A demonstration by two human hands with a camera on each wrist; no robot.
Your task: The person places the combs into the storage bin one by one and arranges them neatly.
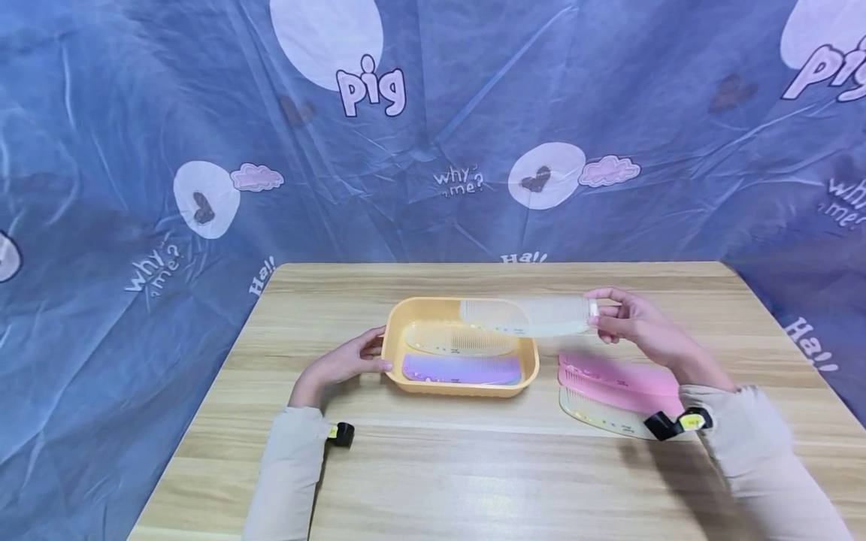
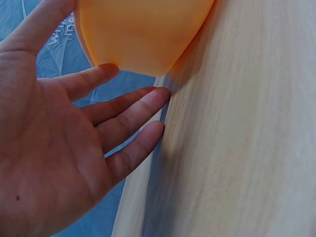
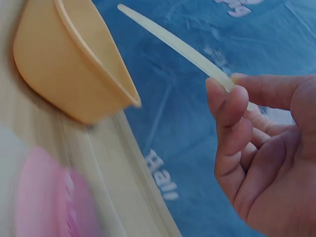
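My right hand (image 1: 632, 323) pinches one end of a pale, see-through comb (image 1: 524, 314) between thumb and fingers. The comb's far end is over the back right of a yellow-orange basin (image 1: 460, 390). In the right wrist view this comb (image 3: 173, 42) appears edge-on, above the basin's rim. Inside the basin lie a purple comb (image 1: 461, 370) and a cream comb (image 1: 460, 340). With fingers loosely extended, my left hand (image 1: 346, 356) touches the basin's left end. The left wrist view shows its forefinger against the basin wall (image 2: 143, 37) and the other fingers spread.
Right of the basin, a pink comb pile (image 1: 619, 379) lies on the wooden table (image 1: 433, 466). A pale yellow comb (image 1: 595, 412) is in front of it, partly hidden by the right wrist camera. A blue printed cloth (image 1: 419, 218) hangs behind the table.
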